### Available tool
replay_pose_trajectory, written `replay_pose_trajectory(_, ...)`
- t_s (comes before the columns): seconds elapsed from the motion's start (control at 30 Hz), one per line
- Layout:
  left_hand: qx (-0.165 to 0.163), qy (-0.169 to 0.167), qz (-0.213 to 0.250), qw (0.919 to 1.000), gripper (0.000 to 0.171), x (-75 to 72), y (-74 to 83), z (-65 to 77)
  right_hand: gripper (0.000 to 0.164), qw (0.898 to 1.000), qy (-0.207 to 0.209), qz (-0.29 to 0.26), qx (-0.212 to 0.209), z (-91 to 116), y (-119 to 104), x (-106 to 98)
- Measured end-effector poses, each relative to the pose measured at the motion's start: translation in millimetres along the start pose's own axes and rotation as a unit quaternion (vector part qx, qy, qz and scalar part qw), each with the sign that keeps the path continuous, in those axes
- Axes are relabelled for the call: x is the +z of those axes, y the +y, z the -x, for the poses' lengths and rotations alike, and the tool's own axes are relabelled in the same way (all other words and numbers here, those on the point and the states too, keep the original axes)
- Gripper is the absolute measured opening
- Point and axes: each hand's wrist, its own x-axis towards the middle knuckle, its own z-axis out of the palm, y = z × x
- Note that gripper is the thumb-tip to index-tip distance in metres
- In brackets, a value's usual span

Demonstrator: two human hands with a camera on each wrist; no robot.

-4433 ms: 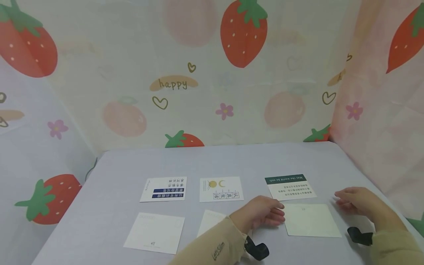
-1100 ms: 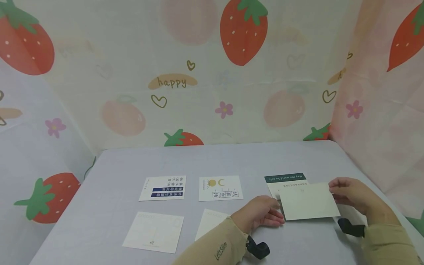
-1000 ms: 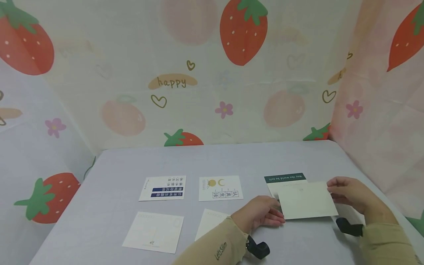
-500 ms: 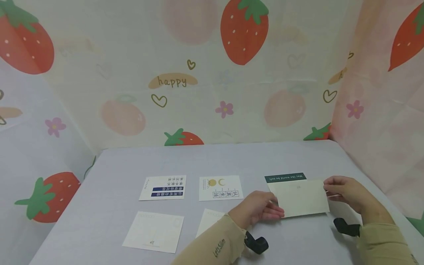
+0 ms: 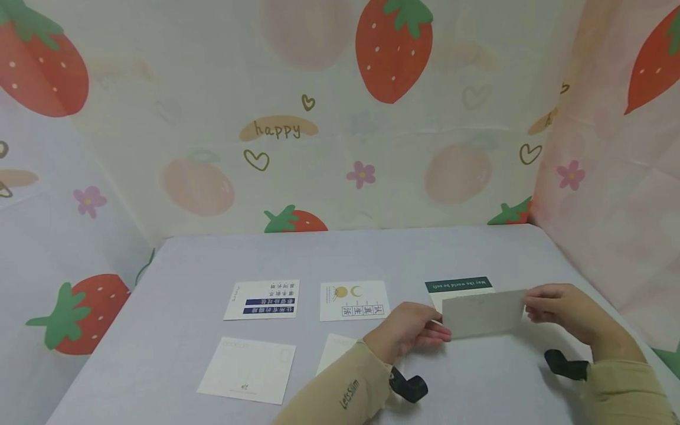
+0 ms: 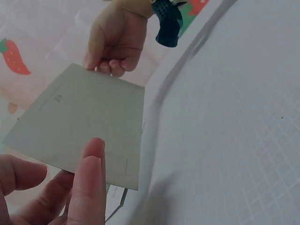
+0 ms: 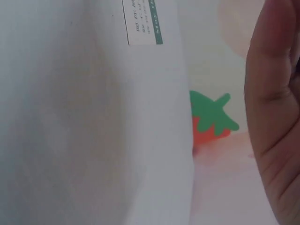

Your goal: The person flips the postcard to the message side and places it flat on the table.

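Both hands hold a plain postcard (image 5: pixel 482 316) above the table, tilted so its shaded face shows in the head view. My right hand (image 5: pixel 571 313) pinches its right edge. At the opposite edge, my left hand (image 5: pixel 406 330) has the card between its fingers. The left wrist view shows the postcard (image 6: pixel 93 108) with a small emblem and faint printed lines, one left finger (image 6: pixel 86 183) lying across its face. Behind it, a card with a green band (image 5: pixel 458 285) is partly covered. In the right wrist view only part of the right hand (image 7: pixel 272 103) appears.
Two printed cards, one with blue bars (image 5: pixel 261 300) and one with a sun and moon (image 5: pixel 354 300), lie at the back. Nearer are a pale postcard (image 5: pixel 247 369) and another pale card (image 5: pixel 334 351) partly under the left forearm. Strawberry-print cloth walls (image 5: pixel 393 195) surround the white table (image 5: pixel 212 260).
The postcard lay flat at first; the right hand took its edge and raised it over the green-banded card. Since half a second ago it has tilted, turning its light face from the head camera.
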Motion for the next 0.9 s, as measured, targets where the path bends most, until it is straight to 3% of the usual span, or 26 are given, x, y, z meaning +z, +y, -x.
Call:
replay_pose_trajectory(0.37, 0.023, 0.027, -0.031, 0.9989, 0.01, -0.7, 1.5, -1.2, 0.028, 0.993, -0.084, -0.052, -0.063, 1.7, -0.5, -1.2)
replay_pose_trajectory(0.47, 0.031, 0.033, -0.029, 0.9985, 0.007, -0.2, 1.7, -2.6, 0.026, 0.994, -0.083, -0.04, -0.064, 1.5, 1.0, -1.2)
replay_pose_trajectory(0.67, 0.043, 0.046, -0.029, 0.9976, 0.006, 0.4, 2.9, -4.7, 0.021, 0.998, -0.06, 0.007, -0.023, 2.8, -0.9, 0.3)
replay_pose_trajectory(0.9, 0.046, 0.066, -0.028, 0.9964, 0.01, -0.5, 4.3, -4.7, 0.019, 0.998, -0.063, 0.01, 0.006, 4.2, -2.2, 2.9)
